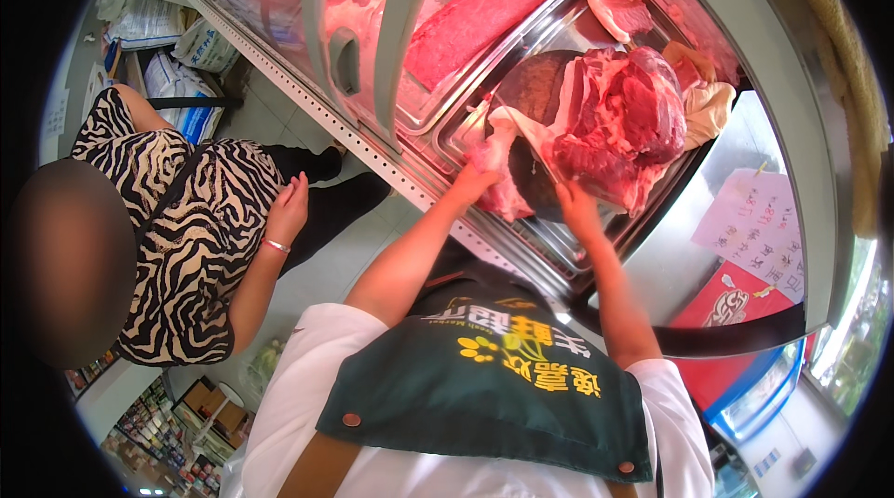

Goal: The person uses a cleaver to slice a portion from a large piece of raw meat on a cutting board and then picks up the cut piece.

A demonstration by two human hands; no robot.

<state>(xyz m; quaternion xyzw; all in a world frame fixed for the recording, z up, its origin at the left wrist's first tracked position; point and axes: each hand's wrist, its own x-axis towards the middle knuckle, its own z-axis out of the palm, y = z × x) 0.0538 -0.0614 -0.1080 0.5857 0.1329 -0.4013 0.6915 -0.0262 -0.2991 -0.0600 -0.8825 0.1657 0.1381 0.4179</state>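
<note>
My left hand (473,185) grips a pale, fatty piece of raw meat (499,148) that looks like a bone end. It lies at the left edge of a dark round chopping board (541,93). At the board's near right side is my right hand (578,204), its fingers curled by the lower edge of a large cut of raw red meat (625,114). From those fingers a thin pale strip (534,131) runs up towards the bone end. Whether it is a knife blade or rind, I cannot tell. The big cut covers the board's right part.
Metal trays (454,107) line the lit display case, one with a long loin (489,16). A small meat slab (618,9) and a pale cloth (709,114) lie beyond the board. A curved case frame (408,30) rises left. Another person (202,239) stands at the left.
</note>
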